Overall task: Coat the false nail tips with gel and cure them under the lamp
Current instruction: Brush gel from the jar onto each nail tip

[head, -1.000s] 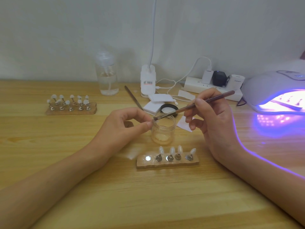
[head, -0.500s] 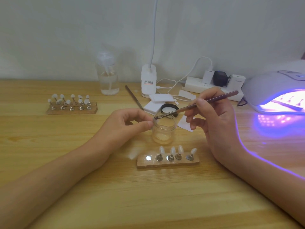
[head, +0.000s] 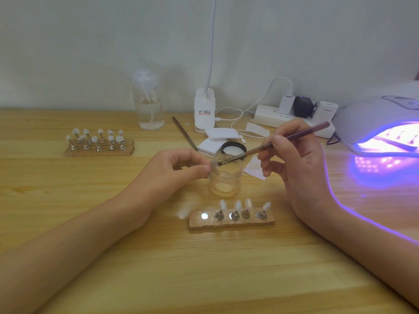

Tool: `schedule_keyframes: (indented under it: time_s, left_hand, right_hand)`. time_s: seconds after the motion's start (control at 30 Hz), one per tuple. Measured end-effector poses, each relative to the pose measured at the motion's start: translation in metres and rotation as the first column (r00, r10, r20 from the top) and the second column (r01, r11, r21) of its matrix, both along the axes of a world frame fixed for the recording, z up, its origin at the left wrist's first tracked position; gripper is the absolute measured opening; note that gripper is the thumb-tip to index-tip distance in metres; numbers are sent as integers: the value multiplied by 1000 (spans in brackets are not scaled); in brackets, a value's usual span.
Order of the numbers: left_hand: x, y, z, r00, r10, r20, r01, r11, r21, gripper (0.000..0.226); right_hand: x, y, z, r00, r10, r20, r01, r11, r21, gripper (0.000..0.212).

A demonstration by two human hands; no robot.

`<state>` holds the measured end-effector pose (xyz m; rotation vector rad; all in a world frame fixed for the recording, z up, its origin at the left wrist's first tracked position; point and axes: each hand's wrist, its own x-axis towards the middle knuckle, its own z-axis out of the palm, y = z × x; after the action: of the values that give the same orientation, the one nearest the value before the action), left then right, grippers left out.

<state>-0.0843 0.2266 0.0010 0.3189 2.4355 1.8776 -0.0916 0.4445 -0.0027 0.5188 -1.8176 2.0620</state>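
My left hand (head: 172, 171) pinches a small false nail tip (head: 213, 163) on its stand, just above the rim of an open clear gel jar (head: 224, 180). My right hand (head: 294, 162) grips a thin brown brush (head: 278, 141), and its bristles touch the nail tip. In front of the jar lies a wooden holder (head: 231, 220) with several nail tips standing on metal pegs and one bare magnet at its left end. The curing lamp (head: 381, 125) glows purple at the far right, with nail stands inside it.
A second wooden holder (head: 99, 146) full of nail tips sits at the back left. Behind the jar are a clear pump bottle (head: 148, 103), a white desk lamp base (head: 204, 109), a power strip (head: 292, 118) with plugs, white pads, the black jar lid (head: 233, 148) and a spare tool (head: 184, 137).
The brush tip has shifted slightly left onto the nail tip held over the jar. My left hand stays in the same place.
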Motion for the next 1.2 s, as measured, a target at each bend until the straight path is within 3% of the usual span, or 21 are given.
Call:
schedule_keyframes:
  time_s: [0.3,0.63,0.8,0.9,1.03,1.2]
  left_hand:
    - [-1,0,-1,1000,0,21,-1,1000,6,9]
    - [-3,-2,-5,1000,-9,-4,9,1000,12,9]
    - [-4,-4,-8,998,-44,-48,44,999,-9,13]
    - [-6,-16,-2,988,-146,-56,144,989,-41,8]
    - [-5,-33,7,904,-426,-35,413,891,-187,8]
    - [-2,-32,5,839,-541,-48,507,812,-287,3]
  right_hand:
    - [2,-1,1,996,71,-52,-73,997,-33,10]
    - [0,1,-1,999,-32,4,32,999,8,8]
    - [-2,4,0,997,-63,46,65,997,-49,10]
    - [-4,8,0,993,-73,90,82,992,-97,16]
    - [-6,11,0,987,-75,144,97,984,-152,24]
    - [-5,10,0,984,-57,166,84,983,-162,24]
